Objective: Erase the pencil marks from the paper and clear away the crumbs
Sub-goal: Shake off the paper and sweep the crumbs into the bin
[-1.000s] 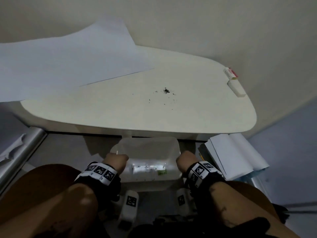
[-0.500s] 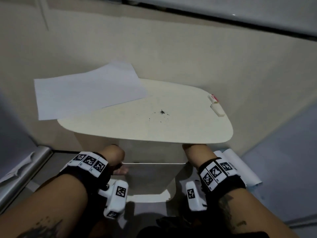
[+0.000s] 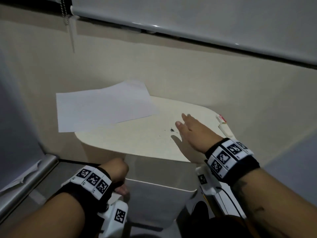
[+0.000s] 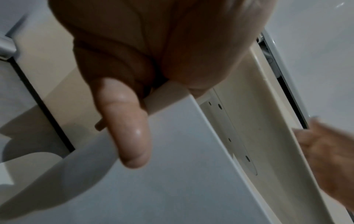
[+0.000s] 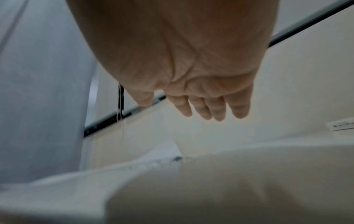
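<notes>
A white paper sheet lies on the left of the cream table, overhanging its edge. Dark eraser crumbs sit in a small pile near the table's middle. My right hand hovers flat just right of the crumbs, fingers straight, holding nothing. In the right wrist view the fingers point down toward the crumbs. My left hand grips the rim of a white bin held under the table's front edge; its thumb lies over the bin wall.
A white eraser and its red-and-white sleeve lie at the table's right end by the wall. A roller blind with a bead chain hangs above. A grey ledge runs along the left.
Both hands held the bin low under the table. The bin has risen to the table's front edge; my right hand has let go and moved over the table beside the crumbs.
</notes>
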Demonstrator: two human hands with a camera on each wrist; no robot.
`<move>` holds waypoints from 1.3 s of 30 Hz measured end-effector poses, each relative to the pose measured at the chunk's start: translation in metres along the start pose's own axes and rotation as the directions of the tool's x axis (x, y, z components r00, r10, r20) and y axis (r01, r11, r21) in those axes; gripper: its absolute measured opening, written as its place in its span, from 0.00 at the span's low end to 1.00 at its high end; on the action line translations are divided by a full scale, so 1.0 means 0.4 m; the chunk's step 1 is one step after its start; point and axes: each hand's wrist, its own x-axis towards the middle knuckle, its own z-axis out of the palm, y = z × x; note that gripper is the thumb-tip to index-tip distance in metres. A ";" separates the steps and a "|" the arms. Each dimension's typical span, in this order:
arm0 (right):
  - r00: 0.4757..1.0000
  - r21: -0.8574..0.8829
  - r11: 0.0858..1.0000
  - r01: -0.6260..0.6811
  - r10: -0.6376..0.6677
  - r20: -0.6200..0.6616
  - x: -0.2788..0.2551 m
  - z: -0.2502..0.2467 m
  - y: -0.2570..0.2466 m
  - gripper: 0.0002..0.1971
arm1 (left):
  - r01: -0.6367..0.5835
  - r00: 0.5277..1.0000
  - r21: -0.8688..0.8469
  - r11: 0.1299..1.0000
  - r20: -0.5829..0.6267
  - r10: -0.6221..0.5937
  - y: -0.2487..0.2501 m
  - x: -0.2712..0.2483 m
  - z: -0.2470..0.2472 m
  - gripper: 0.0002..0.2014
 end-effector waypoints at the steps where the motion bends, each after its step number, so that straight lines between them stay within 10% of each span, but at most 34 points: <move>1: 0.995 -0.057 0.998 -0.042 0.046 0.086 0.028 0.016 0.006 0.34 | -0.001 1.000 0.034 0.999 0.023 0.000 0.000 -0.011 0.000 0.11; 7: 0.959 -0.327 0.924 0.197 -0.113 0.259 0.042 0.087 -0.005 0.37 | 0.010 1.000 -0.018 1.000 -0.029 -0.011 0.022 -0.004 0.004 0.17; 10: 0.856 -0.046 0.916 0.398 -0.353 0.377 0.003 0.086 -0.001 0.32 | 0.024 1.000 -0.056 0.998 -0.006 -0.024 0.033 -0.023 -0.004 0.07; 13: 0.905 0.349 0.892 0.286 -0.371 0.208 -0.006 0.064 0.014 0.30 | 0.039 0.999 -0.055 0.998 0.029 -0.038 0.030 -0.024 -0.014 0.11; 17: 0.979 0.033 0.986 0.164 -0.166 0.115 0.066 0.065 0.052 0.30 | 0.039 0.999 -0.017 0.999 0.035 -0.038 0.028 -0.032 -0.032 0.10; 22: 0.878 -0.241 0.869 0.433 -0.347 0.328 0.040 0.097 0.010 0.38 | 0.031 0.994 0.047 0.998 0.102 -0.035 0.016 -0.025 -0.047 0.15; 26: 0.728 0.039 0.799 0.600 -0.565 0.390 -0.043 0.113 -0.006 0.30 | -0.006 0.995 0.107 0.994 0.101 -0.005 0.008 -0.030 -0.053 0.14; 30: 0.873 0.599 0.765 0.237 -0.438 0.214 -0.062 0.083 -0.032 0.21 | -0.044 0.994 0.148 0.988 0.106 0.028 0.006 -0.038 -0.062 0.15; 34: 0.905 0.120 0.941 0.318 -0.338 0.258 0.019 0.079 -0.031 0.32 | -0.061 0.994 0.181 0.982 0.098 0.044 0.012 -0.054 -0.069 0.11; 39: 0.736 -0.168 0.750 0.640 -0.535 0.415 -0.051 0.127 -0.033 0.41 | -0.050 0.995 0.204 0.978 0.099 0.030 0.013 -0.056 -0.077 0.14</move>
